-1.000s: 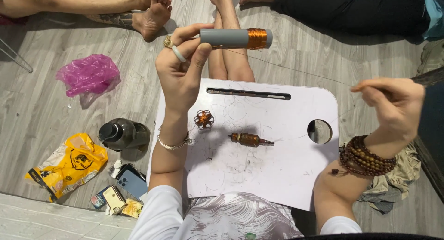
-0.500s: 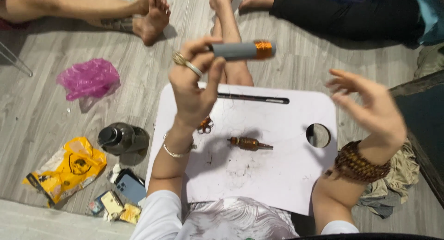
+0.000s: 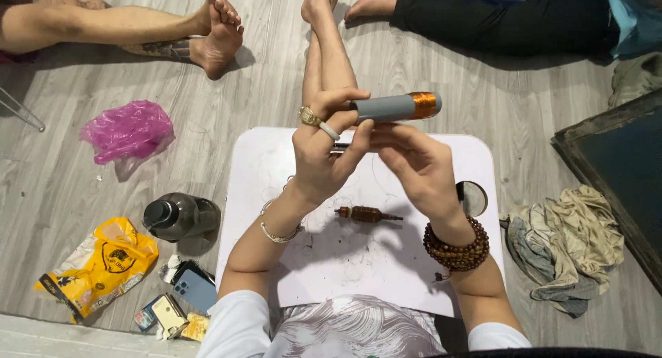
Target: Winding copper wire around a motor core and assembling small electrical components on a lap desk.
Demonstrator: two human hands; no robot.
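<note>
My left hand (image 3: 321, 154), with rings and a thin bracelet, grips a grey cylinder (image 3: 386, 108) that has a copper-coloured coil at its right end, held level above a white lap tray (image 3: 358, 261). My right hand (image 3: 417, 168), with a brown bead bracelet at the wrist, has its fingers just under the cylinder, close to the left hand; whether it touches the cylinder I cannot tell. On the tray below the hands lies a small brown motor rotor (image 3: 365, 214) with a thin shaft.
On the grey wood floor to the left lie a pink plastic bag (image 3: 126, 130), a dark bottle (image 3: 181, 216), a yellow packet (image 3: 96, 265) and a blue phone (image 3: 195, 287). A crumpled cloth (image 3: 569, 237) lies to the right beside a dark framed panel (image 3: 617, 161). Other people's legs (image 3: 124, 27) stretch across the top.
My right hand has come in from the right side and now sits under the cylinder next to my left hand. My left hand has kept hold of the cylinder.
</note>
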